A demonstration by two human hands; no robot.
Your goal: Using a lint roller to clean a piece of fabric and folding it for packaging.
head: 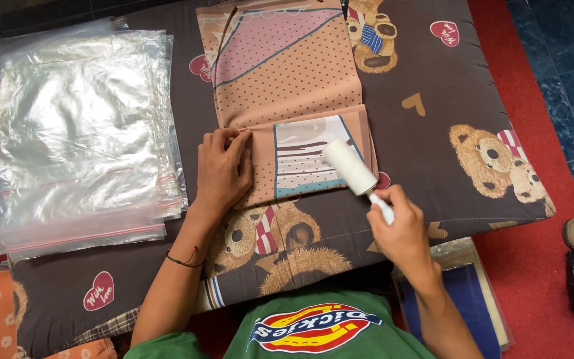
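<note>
Pressing our left hand point(222, 167) flat and open on the near left corner of the folded brown polka-dot cloth point(287, 100), we are keeping it against the bear-print mattress point(446, 126). Our right hand point(400, 226) is gripping the handle of a white lint roller point(349, 166), whose roll is lying on the cloth's near fold. Clear zip bags point(74, 133) are lying stacked to the left.

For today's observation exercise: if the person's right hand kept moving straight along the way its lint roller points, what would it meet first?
The right hand aims the lint roller up-left, so it would probably meet the folded patterned cloth first; the roller already seems to touch it, though depth is unclear.
</note>
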